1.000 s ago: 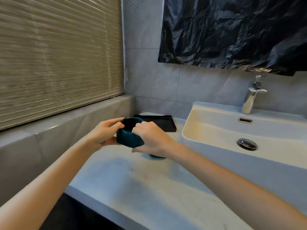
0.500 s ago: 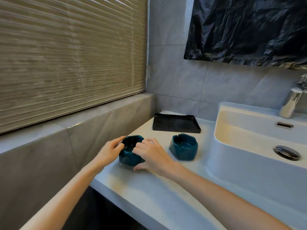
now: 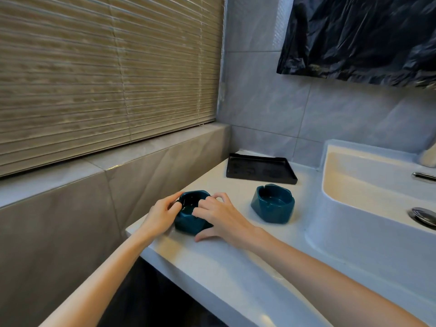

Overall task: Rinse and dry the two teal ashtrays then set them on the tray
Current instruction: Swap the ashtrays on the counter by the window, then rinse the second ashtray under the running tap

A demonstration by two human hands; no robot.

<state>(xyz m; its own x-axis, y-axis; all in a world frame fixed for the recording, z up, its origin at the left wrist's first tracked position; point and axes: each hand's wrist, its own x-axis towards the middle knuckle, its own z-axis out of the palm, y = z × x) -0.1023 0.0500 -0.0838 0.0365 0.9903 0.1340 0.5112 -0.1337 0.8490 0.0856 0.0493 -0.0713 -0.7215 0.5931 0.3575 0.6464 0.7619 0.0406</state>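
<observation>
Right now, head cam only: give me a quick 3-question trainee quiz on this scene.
1. True or false: an ashtray sits on the black tray.
2. The gripped ashtray is held by: A) left hand only, B) right hand only, C) both hands.
3. Fill in: the free ashtray stands between the gripped one and the ____.
Key: 1 false. 2 C: left hand and right hand. 3 sink.

no text appears readable here.
</observation>
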